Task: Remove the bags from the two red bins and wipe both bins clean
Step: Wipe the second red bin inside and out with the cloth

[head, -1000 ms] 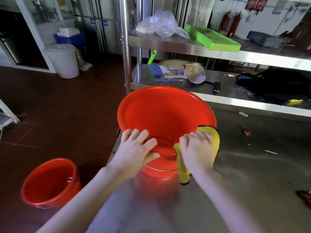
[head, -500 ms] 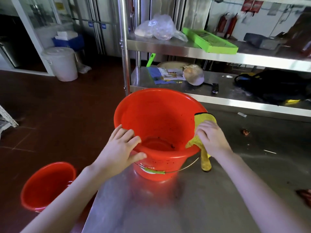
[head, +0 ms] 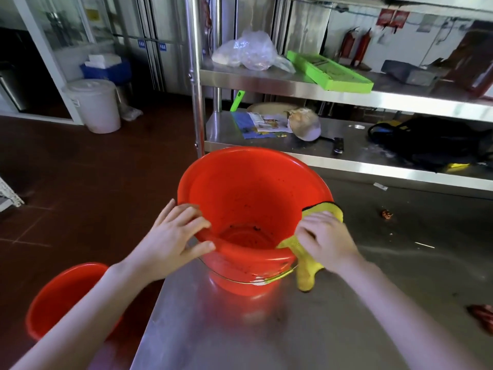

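Cloth [head: 306,271] slid nearer along bin [head: 248,198] rim; right hand [head: 324,239] presses it | left hand [head: 173,241] grips rim

Commercial kitchen, back-of-house for sure

Stainless tabletop [head: 346,329] under the hands, steel shelving [head: 333,93] right behind them, big steel fridges [head: 149,44] further back, fire extinguishers [head: 357,46] on the wall.

Both forearms are bare to the frame's lower edge, no sleeves visible. The left hand [head: 170,236] and right hand [head: 326,240] wear no gloves, rings or watch.
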Motion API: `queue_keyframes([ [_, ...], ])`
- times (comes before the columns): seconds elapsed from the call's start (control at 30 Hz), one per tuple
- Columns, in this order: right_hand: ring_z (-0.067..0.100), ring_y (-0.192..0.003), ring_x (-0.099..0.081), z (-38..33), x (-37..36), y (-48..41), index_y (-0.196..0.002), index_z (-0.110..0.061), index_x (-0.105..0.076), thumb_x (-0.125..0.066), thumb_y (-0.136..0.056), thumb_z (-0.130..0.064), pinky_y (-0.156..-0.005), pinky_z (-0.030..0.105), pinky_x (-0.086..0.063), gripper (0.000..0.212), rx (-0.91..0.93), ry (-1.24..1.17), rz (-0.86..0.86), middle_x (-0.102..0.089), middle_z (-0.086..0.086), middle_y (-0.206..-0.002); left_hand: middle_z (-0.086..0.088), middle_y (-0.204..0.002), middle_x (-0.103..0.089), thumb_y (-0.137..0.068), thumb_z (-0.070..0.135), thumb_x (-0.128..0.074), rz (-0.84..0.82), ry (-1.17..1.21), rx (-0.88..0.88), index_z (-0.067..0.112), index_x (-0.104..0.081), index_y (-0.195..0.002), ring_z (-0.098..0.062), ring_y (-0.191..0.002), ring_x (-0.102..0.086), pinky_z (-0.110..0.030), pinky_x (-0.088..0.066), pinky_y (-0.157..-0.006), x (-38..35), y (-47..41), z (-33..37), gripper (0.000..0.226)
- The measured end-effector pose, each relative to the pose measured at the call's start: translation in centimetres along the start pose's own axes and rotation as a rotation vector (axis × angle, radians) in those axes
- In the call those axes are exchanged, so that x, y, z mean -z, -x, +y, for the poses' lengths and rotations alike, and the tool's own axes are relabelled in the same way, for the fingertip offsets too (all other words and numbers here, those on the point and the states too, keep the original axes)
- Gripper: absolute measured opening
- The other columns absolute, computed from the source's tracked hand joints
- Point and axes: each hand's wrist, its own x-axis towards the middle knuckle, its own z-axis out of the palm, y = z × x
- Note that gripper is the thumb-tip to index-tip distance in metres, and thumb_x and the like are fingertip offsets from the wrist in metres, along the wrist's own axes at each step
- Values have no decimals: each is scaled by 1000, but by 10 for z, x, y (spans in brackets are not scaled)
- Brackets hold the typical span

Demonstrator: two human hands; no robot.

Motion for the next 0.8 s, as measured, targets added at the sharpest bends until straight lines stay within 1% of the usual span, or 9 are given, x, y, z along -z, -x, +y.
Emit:
queue_keyframes([
  [0.07,29,-70,-56,31,9,-9,-64,-3,-64,-36,-87,-27,-81,41,-44,43,-7,-2,-81,-62,6,-63,6,-111,-55,-89,69,-37,-17,-6,-10,23,-63,-112,-20,-122,-49,-54,-22,-115,-3,-4,2,58],
  [0.17,32,-69,-53,52,12,-15,-59,1,-58,-42,-93,-11,-93,41,-42,40,-127,-68,-34,-59,11,-61,-3,-94,-53,-88,62,-42,41,-58,-23,16,-67,-100,-28,-91,-56,-55,-35,-107,-16,-10,31,54],
  [0.2,32,-65,-49,46,11,-13,-53,-1,-51,-41,-93,-14,-91,39,-44,43,-201,-95,26,-53,10,-56,-5,-90,-53,-86,62,-43,65,-80,-7,15,-68,-96,-29,-85,-55,-54,-41,-101,-20,-10,41,54],
  [0.27,28,-59,-41,15,4,-7,-47,-12,-36,-32,-89,-29,-72,36,-44,45,-338,-56,138,-40,6,-50,-4,-86,-53,-84,63,-42,89,-115,49,18,-68,-92,-30,-80,-55,-50,-47,-91,-24,-11,61,52],
  [0.33,29,-55,-44,-25,-13,6,-46,-16,-39,-36,-86,-28,-63,37,-43,42,-315,70,259,-43,6,-47,-3,-86,-54,-83,63,-41,70,-168,103,22,-66,-91,-28,-80,-56,-48,-47,-86,-27,-17,85,49],
  [0.43,25,-53,-48,-63,-30,19,-51,-17,-48,-46,-89,-23,-62,37,-42,38,-220,134,299,-48,-2,-48,-1,-86,-54,-85,60,-40,52,-180,90,23,-64,-90,-26,-79,-56,-45,-46,-83,-31,-22,107,44],
  [0.6,21,-52,-48,-27,-9,9,-55,-14,-55,-44,-92,-31,-56,34,-45,42,13,62,134,-50,-4,-50,6,-101,-59,-92,61,-35,36,-75,-30,26,-66,-109,-22,-105,-58,-45,-29,-107,-19,-13,46,50],
  [0.7,25,-63,-55,16,8,1,-60,-7,-60,-34,-90,-36,-74,38,-46,50,-22,22,2,-58,1,-58,9,-124,-54,-91,66,-26,-3,-42,66,32,-61,-118,-17,-132,-40,-59,-15,-114,-9,-13,9,55],
  [0.8,30,-74,-55,41,13,1,-65,1,-64,-26,-87,-37,-83,36,-42,58,-107,-28,-1,-62,10,-65,7,-136,-46,-92,64,-27,-10,-29,61,33,-53,-123,-18,-144,-25,-60,-10,-115,-10,-10,-8,51],
])
